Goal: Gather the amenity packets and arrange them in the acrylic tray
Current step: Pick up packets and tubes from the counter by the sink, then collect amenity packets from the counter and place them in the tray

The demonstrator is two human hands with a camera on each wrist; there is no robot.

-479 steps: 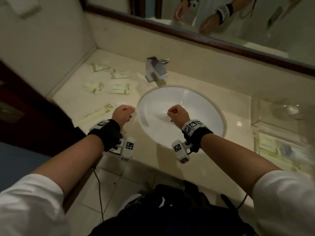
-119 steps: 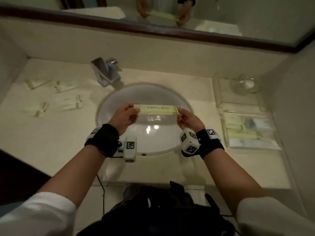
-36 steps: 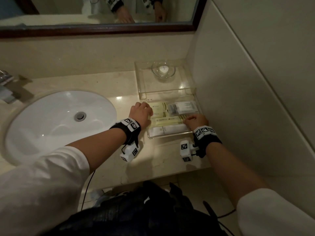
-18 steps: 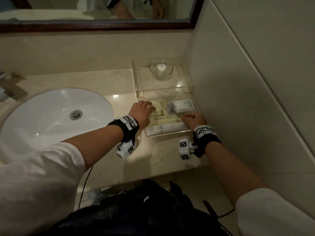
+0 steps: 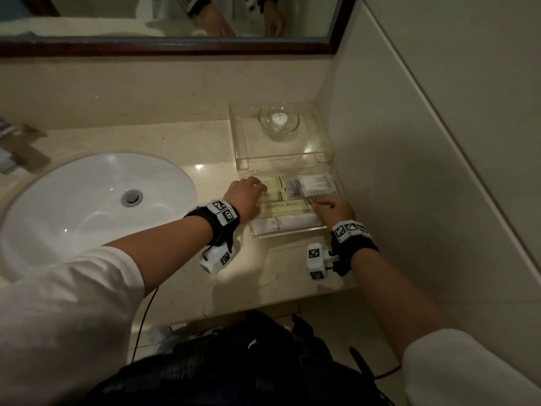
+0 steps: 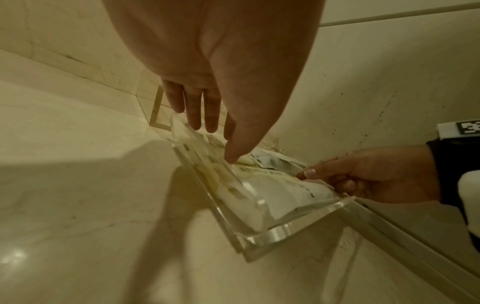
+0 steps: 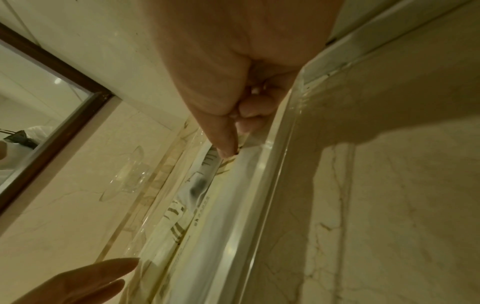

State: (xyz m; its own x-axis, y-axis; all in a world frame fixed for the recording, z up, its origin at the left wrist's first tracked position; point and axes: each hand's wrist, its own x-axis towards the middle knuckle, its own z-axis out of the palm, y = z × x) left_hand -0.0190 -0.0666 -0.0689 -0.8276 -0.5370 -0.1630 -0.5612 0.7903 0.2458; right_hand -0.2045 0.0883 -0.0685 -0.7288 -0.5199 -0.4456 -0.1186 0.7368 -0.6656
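A clear acrylic tray (image 5: 288, 234) stands on the counter against the right wall and holds several amenity packets. A long yellow packet (image 5: 289, 209) lies across its middle, with a white packet (image 5: 287, 224) in front of it and small packets (image 5: 311, 184) behind. My left hand (image 5: 257, 186) is at the tray's left end with straight fingers, and its thumb tip touches the yellow packet (image 6: 244, 167). At the right end my right hand (image 5: 325, 206) has curled fingers and pinches the packet's end under the thumb (image 7: 228, 151).
A second clear tray (image 5: 243, 148) with a glass dish (image 5: 279, 123) stands right behind, touching the wall. The white sink (image 5: 96, 206) is to the left, the faucet (image 5: 8, 150) is at the far left edge, and the mirror hangs above. A black bag hangs below the counter's front edge.
The long yellow packet, held over the sink 3.3 s ago, now lies in the tray. My left fingers, curled a second ago, have straightened.
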